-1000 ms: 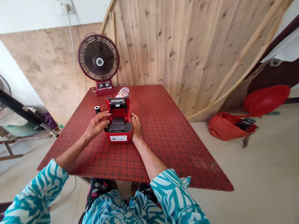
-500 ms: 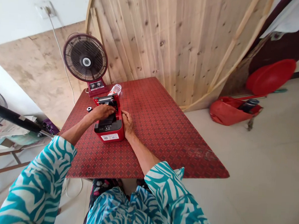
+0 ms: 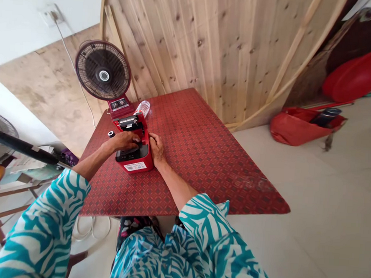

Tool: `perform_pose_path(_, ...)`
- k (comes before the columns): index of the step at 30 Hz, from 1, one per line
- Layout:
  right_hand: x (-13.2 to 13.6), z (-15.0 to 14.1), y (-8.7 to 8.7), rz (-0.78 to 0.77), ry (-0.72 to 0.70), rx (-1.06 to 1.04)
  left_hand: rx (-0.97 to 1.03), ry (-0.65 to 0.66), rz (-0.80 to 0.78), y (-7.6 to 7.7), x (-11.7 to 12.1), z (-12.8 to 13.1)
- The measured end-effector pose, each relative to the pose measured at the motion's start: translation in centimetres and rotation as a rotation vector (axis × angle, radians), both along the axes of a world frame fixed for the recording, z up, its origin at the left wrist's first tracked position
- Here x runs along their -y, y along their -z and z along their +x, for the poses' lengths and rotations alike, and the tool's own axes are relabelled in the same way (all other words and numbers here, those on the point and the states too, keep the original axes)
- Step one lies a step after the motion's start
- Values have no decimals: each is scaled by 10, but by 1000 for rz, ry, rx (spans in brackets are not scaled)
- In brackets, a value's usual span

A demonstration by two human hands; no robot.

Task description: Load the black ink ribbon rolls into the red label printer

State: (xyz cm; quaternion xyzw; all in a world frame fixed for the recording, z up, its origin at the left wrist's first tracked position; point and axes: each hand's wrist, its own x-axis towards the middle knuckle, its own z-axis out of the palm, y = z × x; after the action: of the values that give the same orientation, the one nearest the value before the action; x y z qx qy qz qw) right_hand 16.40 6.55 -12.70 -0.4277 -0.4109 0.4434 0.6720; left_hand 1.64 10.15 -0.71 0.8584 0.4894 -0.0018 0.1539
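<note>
The left hand [image 3: 125, 141] lies over the open paper well of a red thermal receipt printer [image 3: 146, 161], its fingers curled down onto the dark insides. Whether they pinch anything is hidden, so its hold cannot be told. The right hand [image 3: 156, 149] is cupped against the printer's right side, apart from the left, though it is unclear whether it grips or only rests there. That bracing looks sound: a steady body should let the left fingers work inside without sliding the printer. The printer sits on a red patterned table [image 3: 182, 185], its lid raised toward the far side. A small black roll [image 3: 111, 134] stands just left of it, and a plastic water bottle [image 3: 142, 108] lies just beyond. Farther back stands a desk fan [image 3: 103, 70] with a maroon base.
</note>
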Motion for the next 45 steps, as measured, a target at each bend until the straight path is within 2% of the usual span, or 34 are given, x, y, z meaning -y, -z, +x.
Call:
perform_pose_path(2,-1,0,1,7,-4,-15,9,-7,4,4,-4,0)
perform_pose_path(5,-1,0,3,22,-3,-12,42,-21,-75,8,-9,1)
perform_pose_path(8,-2,0,5,35,4,-14,59,-39,-112,5,-7,3)
perform_pose_path(13,-1,0,5,40,6,-21,59,-45,95,-7,18,3)
perform_pose_path(16,0,0,4,25,14,-12,137,-63,193,-20,40,0)
perform_pose_path(19,0,0,5,24,15,-5,304,-144,218,-36,60,-19)
perform_pose_path(22,-1,0,7,18,13,-21,504,-345,241,-42,74,-58)
perform_pose_path(25,-2,0,11,7,8,-45,652,-528,198,-26,74,-104)
perform_pose_path(28,-1,1,13,9,9,-46,768,-636,123,9,62,-136)
perform_pose_path(31,0,2,14,-4,5,-42,841,-731,142,45,43,-148)
perform_pose_path(34,0,3,13,-20,9,-41,865,-786,136,66,26,-149)
perform_pose_path(36,1,3,12,-26,16,-38,873,-776,120,70,21,-150)
perform_pose_path(38,1,4,11,-33,16,-36,864,-730,90,67,22,-153)
perform_pose_path(42,2,4,9,-33,2,-34,801,-669,78,51,24,-154)
perform_pose_path(45,2,4,9,-27,11,-34,708,-640,132,41,12,-144)
